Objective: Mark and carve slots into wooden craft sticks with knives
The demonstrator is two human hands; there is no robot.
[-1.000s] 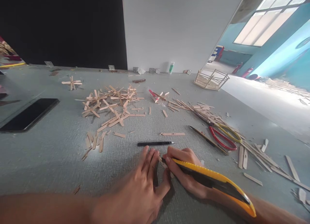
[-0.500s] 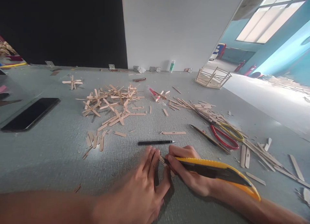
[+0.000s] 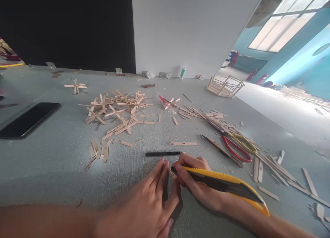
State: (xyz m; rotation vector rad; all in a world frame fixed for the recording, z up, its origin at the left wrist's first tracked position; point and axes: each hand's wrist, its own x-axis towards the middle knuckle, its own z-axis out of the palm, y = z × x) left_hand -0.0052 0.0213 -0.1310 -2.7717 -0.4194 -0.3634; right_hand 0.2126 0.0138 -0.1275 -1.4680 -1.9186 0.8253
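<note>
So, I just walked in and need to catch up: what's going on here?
A person's right hand grips a yellow-and-black cutter, its front end at a small wooden piece. The left hand has its fingertips at that piece, low over the grey table; the blade itself is too small to make out. A black pen lies just beyond the hands. Farther back is a heap of crossed wooden sticks, with scissors to the right.

L hand [image 3: 152,198] palm-down, fingers [image 3: 162,179] fwd, thumb apart; R hand [image 3: 199,192] just beside, fingers curled in tight grip.
</note>
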